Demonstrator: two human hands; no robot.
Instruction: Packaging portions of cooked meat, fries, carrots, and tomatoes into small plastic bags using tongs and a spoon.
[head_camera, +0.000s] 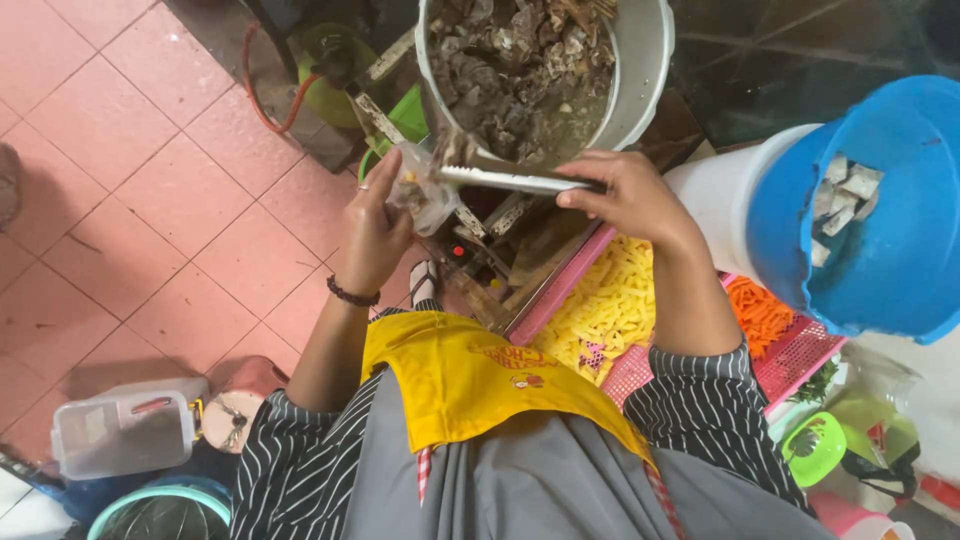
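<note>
The left hand (372, 232) is closed around one small clear plastic bag (420, 190), holding its mouth open just below the rim of the pot; one dark bead bracelet (352, 294) sits on this wrist. The right hand (630, 198) grips the handle end of one pair of metal tongs (510, 180), fingers folded over it, and the tongs lie almost flat with their tips at the mouth of the bag, pinching a dark piece of food there. Directly above both hands stands one big metal pot (640, 70), filled with brownish cooked pieces in a cloudy broth. Under the right forearm there is one pink plastic tray (800, 355) that holds two heaps: yellow cut strips (605, 305) nearer to the body and orange carrot strips (760, 315) beside them on the right. Further to the right I see one blue bucket (880, 240) with several pale grey chunks inside, leaning against one white bucket (725, 200). At the lower right stands one small green strainer (812, 448). The person wears one yellow apron (470, 385) over a striped shirt. On the pink tiled floor (130, 180), at the lower left, is one clear plastic box (125, 432) with a lid, and behind the pot one green gas cylinder (330, 75) with an orange hose.
</note>
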